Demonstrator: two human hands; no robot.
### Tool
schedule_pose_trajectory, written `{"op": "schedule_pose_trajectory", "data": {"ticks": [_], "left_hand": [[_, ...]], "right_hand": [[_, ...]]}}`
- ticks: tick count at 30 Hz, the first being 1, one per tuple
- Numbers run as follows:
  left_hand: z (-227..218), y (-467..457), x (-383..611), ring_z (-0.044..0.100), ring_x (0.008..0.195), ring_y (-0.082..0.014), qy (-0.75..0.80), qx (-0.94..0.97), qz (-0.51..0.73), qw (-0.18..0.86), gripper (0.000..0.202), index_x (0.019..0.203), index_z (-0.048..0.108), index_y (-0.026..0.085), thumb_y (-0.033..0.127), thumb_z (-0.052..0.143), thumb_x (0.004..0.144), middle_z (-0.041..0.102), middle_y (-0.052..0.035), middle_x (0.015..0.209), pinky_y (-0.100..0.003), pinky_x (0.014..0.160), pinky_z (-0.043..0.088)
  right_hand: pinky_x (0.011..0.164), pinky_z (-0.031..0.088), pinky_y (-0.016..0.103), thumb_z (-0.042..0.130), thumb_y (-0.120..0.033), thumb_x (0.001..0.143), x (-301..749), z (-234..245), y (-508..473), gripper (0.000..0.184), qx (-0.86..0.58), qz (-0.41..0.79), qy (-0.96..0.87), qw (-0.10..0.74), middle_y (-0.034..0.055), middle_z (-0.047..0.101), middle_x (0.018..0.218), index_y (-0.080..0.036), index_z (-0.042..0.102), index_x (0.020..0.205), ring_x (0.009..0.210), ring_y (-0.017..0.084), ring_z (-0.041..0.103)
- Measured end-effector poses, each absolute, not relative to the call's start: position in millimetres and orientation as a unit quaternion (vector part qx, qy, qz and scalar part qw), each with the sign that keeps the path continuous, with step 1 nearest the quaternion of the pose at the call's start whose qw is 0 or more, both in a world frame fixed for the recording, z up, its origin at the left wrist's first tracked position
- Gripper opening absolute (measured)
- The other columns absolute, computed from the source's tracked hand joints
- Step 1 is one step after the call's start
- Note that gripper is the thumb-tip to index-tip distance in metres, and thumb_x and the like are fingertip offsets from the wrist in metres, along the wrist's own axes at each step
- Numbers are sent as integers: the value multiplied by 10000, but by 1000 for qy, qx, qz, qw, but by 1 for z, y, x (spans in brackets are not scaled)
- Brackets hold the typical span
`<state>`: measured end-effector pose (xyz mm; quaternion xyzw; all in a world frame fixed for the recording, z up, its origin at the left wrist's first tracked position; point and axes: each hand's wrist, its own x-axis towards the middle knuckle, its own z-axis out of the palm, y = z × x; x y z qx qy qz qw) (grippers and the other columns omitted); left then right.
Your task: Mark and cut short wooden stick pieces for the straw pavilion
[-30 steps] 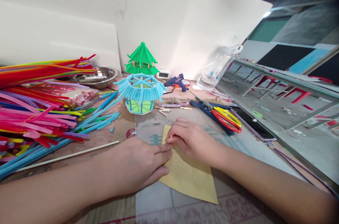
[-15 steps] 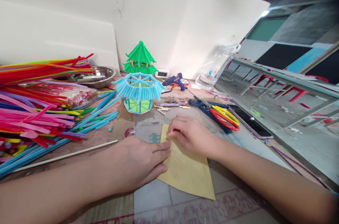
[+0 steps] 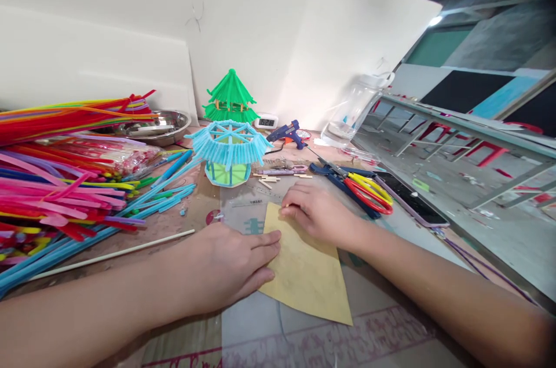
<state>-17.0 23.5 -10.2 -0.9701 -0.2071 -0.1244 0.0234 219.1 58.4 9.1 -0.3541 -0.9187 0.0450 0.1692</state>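
Observation:
A tan, curved-edged sheet (image 3: 308,284), which looks like sandpaper, lies flat in front of me. My left hand (image 3: 230,266) rests at its left edge, fingers stretched out and pressing the sheet down. Over the sheet's far end, my right hand (image 3: 317,214) is closed in a pinch. A tiny pale tip shows at its fingertips, too small to name. Beyond the hands are several short wooden stick pieces (image 3: 268,181). Behind them stands a model pavilion (image 3: 230,150) with a light blue fringed roof, and a green tiered roof model (image 3: 231,93) rises behind it.
Pipe cleaners (image 3: 65,182) in many colours crowd the left, near a metal bowl (image 3: 160,124) and a pale thin stick (image 3: 117,253). To the right are red-and-yellow-handled scissors (image 3: 369,191), a phone (image 3: 410,200), a glue gun (image 3: 289,133) and a clear jug (image 3: 350,110).
My right hand has shifted slightly right and away from my left fingertips, still pinched over the sheet. My left hand stays in place.

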Motion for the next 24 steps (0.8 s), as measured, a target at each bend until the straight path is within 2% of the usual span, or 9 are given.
{"op": "schedule_pose_trajectory", "data": {"ticks": [6,11,15,17,19,21,24], "left_hand": [[-9,24,-17,729,915,-188,-205,-971,-121,22,348,1256,591,206,361,399,1010,602,23,1370,-334,614,557],[-8,24,-18,735,854,-190,-208,-971,-119,22,344,1253,593,211,368,412,1007,625,6,1344,-327,611,550],[-8,23,-18,726,942,-195,-207,-970,-126,12,356,1271,590,195,349,400,1013,603,-1,1368,-324,628,556],[-7,24,-18,728,939,-194,-206,-970,-129,9,356,1269,595,191,345,401,1012,606,-2,1365,-327,622,558],[-7,24,-17,734,905,-191,-206,-970,-129,7,356,1263,601,192,345,400,1012,611,-2,1359,-331,622,562],[-5,25,-16,736,899,-189,-207,-970,-126,2,360,1266,601,192,344,395,1013,614,0,1355,-331,640,569],[-4,25,-15,733,920,-191,-212,-970,-118,-5,364,1285,591,197,343,401,1010,616,7,1353,-326,649,572]], "right_hand": [[687,400,297,556,-122,911,220,9,58,130,-351,39,-919,173,57,625,754,-151,618,801,755,201,553],[692,402,296,539,-96,899,219,9,56,132,-325,56,-929,167,51,621,742,-157,611,806,763,201,548],[701,395,318,552,-112,884,222,10,64,135,-378,52,-903,198,66,630,763,-155,619,775,762,207,545],[671,402,301,583,-182,887,222,12,66,121,-407,185,-856,258,42,624,738,-165,615,772,718,184,548],[644,424,276,644,-298,879,219,15,64,152,-388,405,-750,351,11,621,719,-178,601,795,669,153,556],[648,451,259,734,-363,823,215,17,60,228,-325,586,-619,409,-2,642,728,-184,594,810,655,130,577],[655,465,228,831,-292,744,209,19,54,241,-267,694,-525,414,1,683,758,-177,626,796,662,104,602]]}}
